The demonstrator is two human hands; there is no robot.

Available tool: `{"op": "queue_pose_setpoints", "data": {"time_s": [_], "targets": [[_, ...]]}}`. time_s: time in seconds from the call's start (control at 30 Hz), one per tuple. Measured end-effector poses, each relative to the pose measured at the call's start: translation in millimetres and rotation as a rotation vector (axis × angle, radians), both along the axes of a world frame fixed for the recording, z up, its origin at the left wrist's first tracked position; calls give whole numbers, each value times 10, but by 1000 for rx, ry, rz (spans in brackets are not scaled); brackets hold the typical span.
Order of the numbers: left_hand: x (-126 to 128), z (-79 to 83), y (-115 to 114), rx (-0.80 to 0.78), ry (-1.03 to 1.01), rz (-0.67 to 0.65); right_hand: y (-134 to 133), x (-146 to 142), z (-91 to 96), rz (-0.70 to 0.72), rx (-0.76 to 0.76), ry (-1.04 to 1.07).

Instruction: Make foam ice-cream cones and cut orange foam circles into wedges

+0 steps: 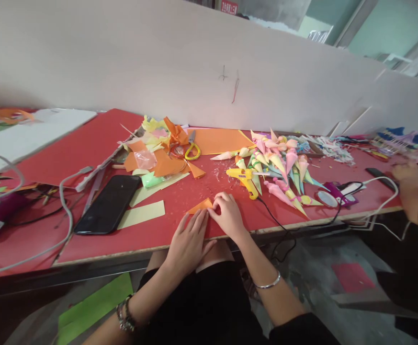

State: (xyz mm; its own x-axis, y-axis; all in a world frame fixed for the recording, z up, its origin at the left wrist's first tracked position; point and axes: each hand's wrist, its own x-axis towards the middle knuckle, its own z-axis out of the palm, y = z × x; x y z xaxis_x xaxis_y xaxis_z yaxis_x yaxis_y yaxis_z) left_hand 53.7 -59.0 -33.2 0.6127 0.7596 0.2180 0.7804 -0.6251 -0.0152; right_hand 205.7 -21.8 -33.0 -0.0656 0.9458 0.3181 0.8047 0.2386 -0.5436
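A small orange piece of thin craft sheet [200, 206] lies near the table's front edge, its lower part covered by my fingers. My left hand [187, 241] rests flat on it, fingers stretched out. At the piece's right end, the thumb and forefinger of my right hand [228, 218] pinch its edge. To the right of my hands sits a yellow glue gun [245, 182], nozzle pointing left. Behind it is a heap of pastel cone-shaped craft pieces [278, 160]. More orange sheet pieces [167, 164] are stacked beyond my left hand, beside yellow-handled scissors [193, 151].
A black phone [107, 206] and pale yellow strips [143, 214] lie to the left, near a white cable [67, 206]. The glue gun's black cord [276, 219] hangs over the table's edge. Another person's hand [406, 175] is at far right. A white partition [151, 62] stands behind.
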Motion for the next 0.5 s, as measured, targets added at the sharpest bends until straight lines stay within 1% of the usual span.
{"op": "queue_pose_setpoints", "data": {"time_s": [0.13, 0.27, 0.4, 0.5], "targets": [[-27, -9, 46, -3, -30, -17, -20, -22, -10, -16, 28, 6], [-74, -45, 61, 15, -41, -33, -23, -34, -15, -34, 18, 4], [-118, -76, 26, 66, -58, 11, -23, -37, -23, -31, 13, 5], [-132, -71, 9, 100, -40, 27, -24, -38, -28, -36, 20, 1]]}}
